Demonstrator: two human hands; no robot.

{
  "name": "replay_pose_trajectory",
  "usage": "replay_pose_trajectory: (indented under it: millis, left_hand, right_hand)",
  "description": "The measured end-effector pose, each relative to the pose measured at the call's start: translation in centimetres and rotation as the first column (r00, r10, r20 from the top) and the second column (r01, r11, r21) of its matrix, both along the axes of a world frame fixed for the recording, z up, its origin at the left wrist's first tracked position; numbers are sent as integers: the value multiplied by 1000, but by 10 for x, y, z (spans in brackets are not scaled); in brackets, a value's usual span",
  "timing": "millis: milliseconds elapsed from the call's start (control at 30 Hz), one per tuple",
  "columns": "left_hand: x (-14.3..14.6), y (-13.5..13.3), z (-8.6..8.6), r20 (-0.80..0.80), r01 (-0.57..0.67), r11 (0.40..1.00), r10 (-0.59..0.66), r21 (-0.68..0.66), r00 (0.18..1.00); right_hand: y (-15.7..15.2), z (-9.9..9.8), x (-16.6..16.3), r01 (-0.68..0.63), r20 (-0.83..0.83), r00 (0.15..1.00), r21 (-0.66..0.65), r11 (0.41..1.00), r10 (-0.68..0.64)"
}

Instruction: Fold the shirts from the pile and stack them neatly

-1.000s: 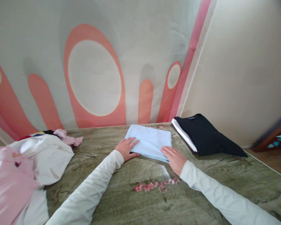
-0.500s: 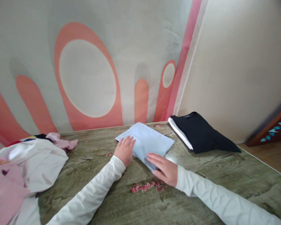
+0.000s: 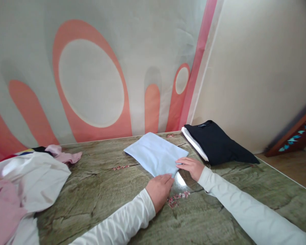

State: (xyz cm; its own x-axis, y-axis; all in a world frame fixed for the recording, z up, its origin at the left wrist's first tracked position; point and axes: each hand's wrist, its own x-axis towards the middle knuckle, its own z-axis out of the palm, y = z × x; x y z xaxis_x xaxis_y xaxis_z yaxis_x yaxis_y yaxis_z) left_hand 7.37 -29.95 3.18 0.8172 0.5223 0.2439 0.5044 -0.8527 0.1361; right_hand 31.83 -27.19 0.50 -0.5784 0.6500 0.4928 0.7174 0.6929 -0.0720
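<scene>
Left hand (image 3: 160,192) swung round to the near edge of the folded blue cloth (image 3: 155,151), right hand (image 3: 192,167) to its 4 o'clock side. It's on the table (image 3: 104,200), long axis roughly 10-to-4, 12 o'clock from the left hand; both touch it, can't tell if pinching.

Clothes pile (image 3: 40,180) L, cloth (image 3: 155,149) ctr, stack (image 3: 219,146) R
</scene>
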Motion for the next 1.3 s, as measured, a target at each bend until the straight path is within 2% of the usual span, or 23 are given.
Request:
replay_pose_trajectory:
  millis: [100, 200, 267, 367, 433, 500, 600, 767, 967, 1167, 1233, 1300]
  left_hand:
    - [-1, 1, 3, -46, 22, 1000, -22, 1, 999]
    - [-5, 1, 14, -115, 8, 999, -12, -33, 993]
    - [-11, 0, 25, -198, -33, 999, 25, -40, 980]
    - [-23, -2, 41, -386, -135, 991, 118, -16, 915]
    - [-27, -4, 46, -417, -152, 988, 137, -3, 898]
    - [-26, -5, 43, -317, -130, 991, 128, 17, 940]
    - [-19, -6, 25, -149, -114, 993, 116, 22, 982]
    - [-15, -2, -2, -95, -61, 998, 58, -32, 994]
    - [-20, 1, 1, -125, -49, 998, 43, -46, 991]
    - [-17, -1, 3, -191, -83, 995, 72, -49, 979]
    - [-17, 0, 3, -214, -104, 994, 92, -45, 973]
    - [-20, 1, 4, -220, -105, 994, 93, -41, 971]
  right_hand:
    - [2, 1, 5, 54, 34, 998, 16, 998, -54]
    - [2, 5, 7, 85, -23, 996, 36, 996, -85]
    - [-1, 8, 3, 89, -68, 994, 42, 995, -86]
    - [-7, 11, -9, 56, -83, 995, 27, 998, -53]
    - [-11, 13, -18, 13, -70, 997, 7, 1000, -13]
    - [-15, 14, -26, -18, -56, 998, -12, 1000, 17]
    - [-18, 14, -33, -36, -37, 999, -37, 999, 35]
    - [-16, 8, -29, -24, -2, 1000, -83, 996, 24]
    - [-1, 0, -4, 132, 85, 988, -75, 988, -126]
    - [8, -5, 16, 326, 107, 942, -81, 942, -317]
    - [7, -6, 13, 313, 62, 949, -69, 947, -309]
    - [6, -7, 7, 241, 28, 971, -63, 969, -239]
